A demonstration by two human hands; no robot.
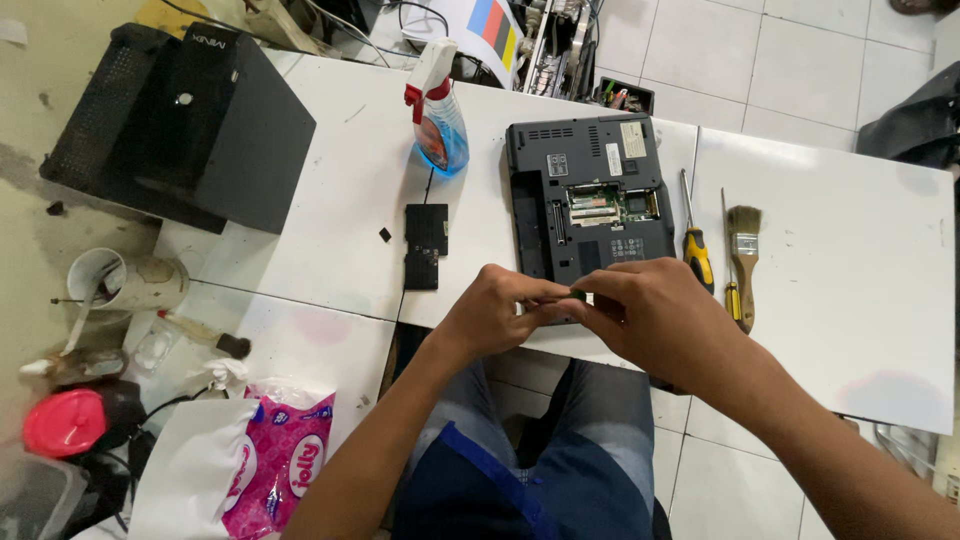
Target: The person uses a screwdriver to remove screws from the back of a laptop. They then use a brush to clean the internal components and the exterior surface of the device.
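Note:
My left hand and my right hand meet at the table's near edge and pinch a small dark part between their fingertips. Just beyond them lies a grey laptop turned bottom up, with a cover off and its green circuit boards showing. A black cover panel lies to the left of the laptop, with a tiny black piece beside it.
A yellow-handled screwdriver and a paintbrush lie right of the laptop. A blue spray bottle and a black computer case stand at the back left. A pink tissue pack, cup and red lid crowd the near left.

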